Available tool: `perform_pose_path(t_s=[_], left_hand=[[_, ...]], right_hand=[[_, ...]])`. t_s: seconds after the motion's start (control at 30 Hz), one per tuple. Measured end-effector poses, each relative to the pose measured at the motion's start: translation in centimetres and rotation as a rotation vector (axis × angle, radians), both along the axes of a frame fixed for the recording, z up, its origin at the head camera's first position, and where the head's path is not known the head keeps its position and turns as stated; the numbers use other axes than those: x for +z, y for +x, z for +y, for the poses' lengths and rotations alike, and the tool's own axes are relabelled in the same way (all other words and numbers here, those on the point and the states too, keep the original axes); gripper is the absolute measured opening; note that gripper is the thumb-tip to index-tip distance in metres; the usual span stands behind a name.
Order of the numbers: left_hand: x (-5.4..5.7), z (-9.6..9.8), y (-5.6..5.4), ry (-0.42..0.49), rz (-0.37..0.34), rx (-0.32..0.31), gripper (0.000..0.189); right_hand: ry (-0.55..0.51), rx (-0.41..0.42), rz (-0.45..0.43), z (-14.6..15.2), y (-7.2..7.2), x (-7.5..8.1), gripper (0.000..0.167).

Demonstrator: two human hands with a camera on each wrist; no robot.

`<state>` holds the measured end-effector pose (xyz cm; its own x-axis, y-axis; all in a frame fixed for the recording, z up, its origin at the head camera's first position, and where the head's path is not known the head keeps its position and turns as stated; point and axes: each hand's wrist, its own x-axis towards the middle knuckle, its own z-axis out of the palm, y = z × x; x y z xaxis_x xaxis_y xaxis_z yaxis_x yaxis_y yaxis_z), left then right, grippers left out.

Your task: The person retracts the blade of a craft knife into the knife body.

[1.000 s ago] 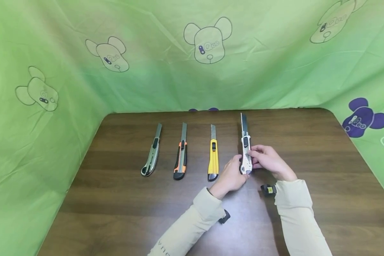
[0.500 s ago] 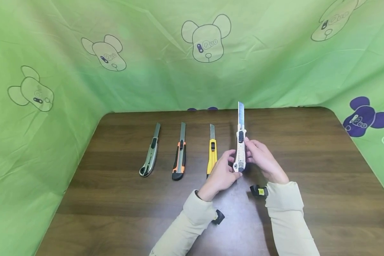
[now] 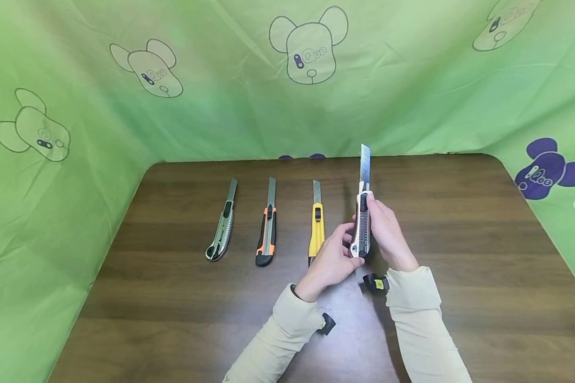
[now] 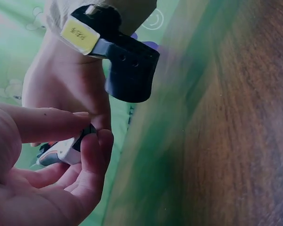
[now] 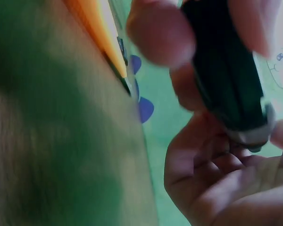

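Note:
A white and black utility knife (image 3: 362,229) is held up over the table between both hands, its long blade pointing away. Low on the handle, my left hand (image 3: 332,259) pinches the butt end between thumb and fingers. My right hand (image 3: 389,234) grips the handle from the right side, with the thumb high up by the black slider. In the left wrist view the white end of the knife (image 4: 66,151) shows between the left fingers. The right wrist view has the dark underside of the knife (image 5: 233,80), with right fingers around it.
To the left lie a yellow utility knife (image 3: 317,229), partly covered by the left hand, an orange and black one (image 3: 267,231) and a silver one (image 3: 222,231), blades all out. A green printed cloth (image 3: 220,106) walls the wooden table (image 3: 172,319) behind and at the sides.
The white knife has been raised from the table. My right hand has shifted up the handle, its thumb moving to the slider, while the left hand stays at the butt end.

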<state>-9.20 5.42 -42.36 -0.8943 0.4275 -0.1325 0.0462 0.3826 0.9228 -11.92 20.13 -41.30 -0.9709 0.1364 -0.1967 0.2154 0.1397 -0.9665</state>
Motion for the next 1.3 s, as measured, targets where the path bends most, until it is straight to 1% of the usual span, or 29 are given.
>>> perform_pose_path(t_s=[0.1, 0.23, 0.33, 0.43, 0.5, 0.7, 0.83, 1.03, 1.3], left_hand=[[0.0, 0.0, 0.0, 0.009, -0.010, -0.021, 0.072], [0.3, -0.3, -0.1, 0.025, -0.024, -0.051, 0.072], [0.5, -0.4, -0.3, 0.036, -0.027, -0.070, 0.073], [0.6, -0.5, -0.4, 0.045, -0.033, -0.090, 0.074], [0.6, -0.5, -0.5, 0.044, -0.041, -0.101, 0.075], [0.4, -0.5, -0.7, 0.048, -0.064, -0.108, 0.077], [0.1, -0.5, -0.8, 0.069, -0.109, -0.097, 0.075], [-0.3, -0.2, -0.7, 0.136, -0.195, -0.099, 0.063], [-0.7, 0.0, -0.4, 0.227, -0.312, -0.101, 0.061]], right_hand=[[0.004, -0.005, -0.006, -0.3, 0.0, 0.3, 0.056], [0.032, 0.020, 0.012, -0.3, 0.0, 0.6, 0.053], [0.013, 0.036, 0.031, 0.1, 0.0, 0.8, 0.052], [-0.024, 0.035, 0.040, 0.4, 0.1, 0.9, 0.051], [-0.029, 0.030, 0.040, 0.5, 0.0, 0.9, 0.048], [-0.023, 0.017, 0.060, 0.1, -0.4, 0.7, 0.045], [-0.005, 0.017, 0.056, -0.2, -0.5, 0.7, 0.046], [0.002, 0.018, 0.049, -0.4, -0.3, 0.7, 0.045], [-0.007, 0.000, 0.045, -0.3, -0.1, 0.6, 0.042]])
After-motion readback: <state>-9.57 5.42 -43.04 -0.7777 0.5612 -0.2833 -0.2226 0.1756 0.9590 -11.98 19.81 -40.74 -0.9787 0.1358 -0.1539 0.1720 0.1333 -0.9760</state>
